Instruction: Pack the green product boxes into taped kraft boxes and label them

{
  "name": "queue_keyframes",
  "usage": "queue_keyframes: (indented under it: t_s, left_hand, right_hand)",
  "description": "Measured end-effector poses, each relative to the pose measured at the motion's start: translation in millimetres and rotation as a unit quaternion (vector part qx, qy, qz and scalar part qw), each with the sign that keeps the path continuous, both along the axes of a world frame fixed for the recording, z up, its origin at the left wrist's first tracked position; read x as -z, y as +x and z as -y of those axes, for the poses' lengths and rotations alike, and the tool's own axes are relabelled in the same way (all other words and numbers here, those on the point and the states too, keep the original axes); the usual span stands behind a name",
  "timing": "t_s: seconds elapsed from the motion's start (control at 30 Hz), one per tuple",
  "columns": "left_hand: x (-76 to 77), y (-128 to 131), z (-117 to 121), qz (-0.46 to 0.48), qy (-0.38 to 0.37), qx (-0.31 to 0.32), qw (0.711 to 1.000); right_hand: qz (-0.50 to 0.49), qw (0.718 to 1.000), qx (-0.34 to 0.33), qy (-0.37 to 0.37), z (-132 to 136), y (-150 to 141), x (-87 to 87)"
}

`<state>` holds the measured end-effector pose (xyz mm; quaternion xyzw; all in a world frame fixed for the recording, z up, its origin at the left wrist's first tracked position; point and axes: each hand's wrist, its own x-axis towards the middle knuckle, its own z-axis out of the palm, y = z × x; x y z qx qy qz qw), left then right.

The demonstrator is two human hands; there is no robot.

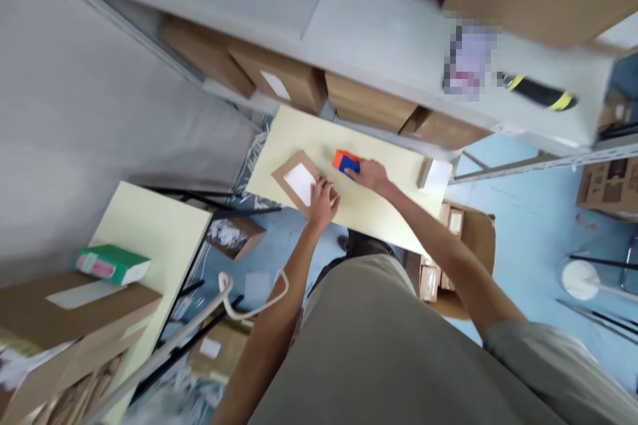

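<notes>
A flat brown cardboard mailer [282,176] with a white label [300,184] lies at an angle on the pale yellow table [379,212]. My left hand [323,202] is at its right edge, fingers bent over the cardboard, and a raised brown fold shows beside the fingers. To the right, my right hand [373,174] is closed round an orange and blue hand tool [347,163], whose exact kind I cannot make out. The tool is just above the tabletop or resting on it, apart from the mailer. My palms hide parts of both things.
A small white box [437,176] stands at the table's right end. Cardboard boxes [369,99] line the shelf behind; a black and yellow cutter [541,93] lies on the upper shelf. An open carton [481,246] sits at right, and a side table [154,219] at left.
</notes>
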<state>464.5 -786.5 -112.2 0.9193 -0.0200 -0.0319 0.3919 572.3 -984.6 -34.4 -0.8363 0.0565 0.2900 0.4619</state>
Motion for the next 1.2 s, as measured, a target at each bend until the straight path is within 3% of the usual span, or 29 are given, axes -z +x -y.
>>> queue_keyframes:
  t_s: [0.1,0.17,0.23,0.3,0.43,0.5,0.6,0.77,0.9,1.03,1.13,1.2]
  left_hand:
    - [-35.6,13,13,0.077,-0.057,-0.060,0.994]
    - [-65.5,28,27,0.146,-0.084,-0.066,0.983]
    - [-100.6,48,43,0.196,-0.115,-0.048,0.973]
    - [-139.0,71,58,0.236,-0.143,-0.034,0.961]
    - [-208.6,113,79,0.304,-0.163,-0.021,0.938]
    - [-231.9,128,86,0.322,-0.165,-0.006,0.932]
    - [-247.7,147,92,0.343,-0.176,0.016,0.923]
    - [-235.8,182,105,0.294,-0.167,0.059,0.939]
    - [-206.8,196,115,0.194,-0.143,0.101,0.965]
    - [-158.9,176,107,0.151,-0.119,0.100,0.976]
    - [-111.3,144,83,0.112,-0.092,0.072,0.987]
    - [-77.7,118,60,0.072,-0.071,0.043,0.994]
  right_hand:
    - [-0.035,0.997,0.059,0.041,11,-24,-20.4]
    - [-0.035,0.992,0.094,0.080,16,-30,-28.9]
    - [0.025,0.990,0.096,0.098,22,-24,-44.0]
    - [0.129,0.985,0.086,0.074,29,-10,-69.9]
    - [0.298,0.953,0.048,-0.028,46,26,-138.4]
    - [0.337,0.938,0.034,-0.075,52,42,-166.9]
    - [0.386,0.915,0.018,-0.114,55,66,-191.3]
    - [0.475,0.848,-0.012,-0.233,53,116,-192.7]
    - [0.406,0.853,-0.030,-0.326,50,150,-174.3]
    - [0.357,0.866,-0.034,-0.349,53,165,-154.3]
    - [0.408,0.843,0.000,-0.350,58,159,-140.7]
    - [0.459,0.826,0.022,-0.326,57,143,-121.7]
